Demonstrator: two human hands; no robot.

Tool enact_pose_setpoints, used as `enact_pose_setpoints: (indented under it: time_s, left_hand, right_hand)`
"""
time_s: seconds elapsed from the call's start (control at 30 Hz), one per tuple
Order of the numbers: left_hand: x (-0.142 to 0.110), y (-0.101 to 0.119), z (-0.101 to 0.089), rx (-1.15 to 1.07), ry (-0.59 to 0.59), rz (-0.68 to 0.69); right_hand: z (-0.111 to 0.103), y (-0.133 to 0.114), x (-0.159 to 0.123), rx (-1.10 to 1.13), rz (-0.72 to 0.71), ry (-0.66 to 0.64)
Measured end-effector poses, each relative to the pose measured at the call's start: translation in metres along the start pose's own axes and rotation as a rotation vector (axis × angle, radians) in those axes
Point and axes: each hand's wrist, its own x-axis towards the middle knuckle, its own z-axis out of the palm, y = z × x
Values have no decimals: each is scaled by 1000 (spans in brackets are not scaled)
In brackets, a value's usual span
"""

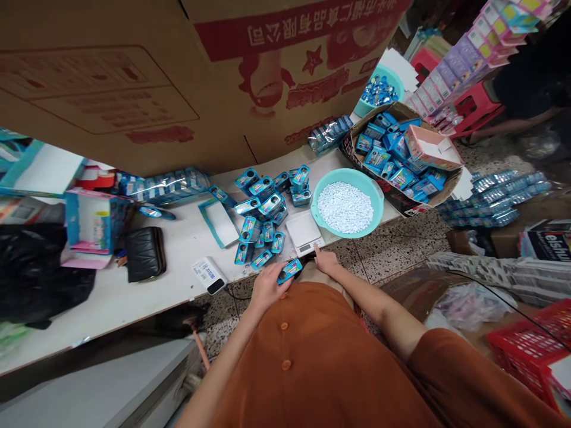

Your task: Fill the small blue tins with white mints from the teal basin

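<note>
A tall printed carton [214,107] walls off the far side of a white table [134,303], perhaps parked there to leave the near side within reach. At the right end, an open cardboard box [379,185] corrals loose blue tins, while a turquoise basin [378,205] keeps white pellets [345,207] from rolling, its place beside the digital scale [303,233] apparently chosen for a short reach. Left of the scale, more tins [271,205] crowd in stacks, likely piled to save room.

At the near edge, the person's left hand [267,286] grips one blue tin [289,270], held just off the tabletop and level with the front of the shirt. The right hand [327,262] extends an index finger to the scale's near right corner, seemingly at its controls; whether the other fingers close on anything cannot be told.

Basin and scale both sit close to the table's near edge, with little margin. Room for moving looks widest at left, between a black wallet [145,254] and the tins, where a small white device [208,274] lies.
</note>
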Motion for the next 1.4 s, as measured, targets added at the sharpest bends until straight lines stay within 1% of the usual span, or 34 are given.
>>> enact_pose_setpoints:
  time_s: [0.3, 0.5, 0.7, 0.97, 1.07, 1.2, 1.4]
  left_hand:
    - [-1, 0, 0, -6, -5, -15]
    - [-1, -2, 2, -23, -14, -21]
    - [-3, -5, 3, -38, -22, -30]
    - [-4, -3, 1, -29, -8, -40]
    - [-3, 0, 0, -28, -8, -29]
    - [-2, 1, 0, -37, -10, -24]
    - [1, 4, 2, -58, -35, -32]
  right_hand:
    - [1, 1, 0, 15, 6, 35]
    - [-3, -2, 1, -5, -1, -40]
    - [-4, -1, 5, 37, 12, -48]
    - [-18, -8, 12, 41, 53, -92]
    - [-16, -2, 5, 49, 34, -59]
    - [-6, 11, -11, 79, 3, 23]
    - [4, 28, -27, 176, 107, 68]
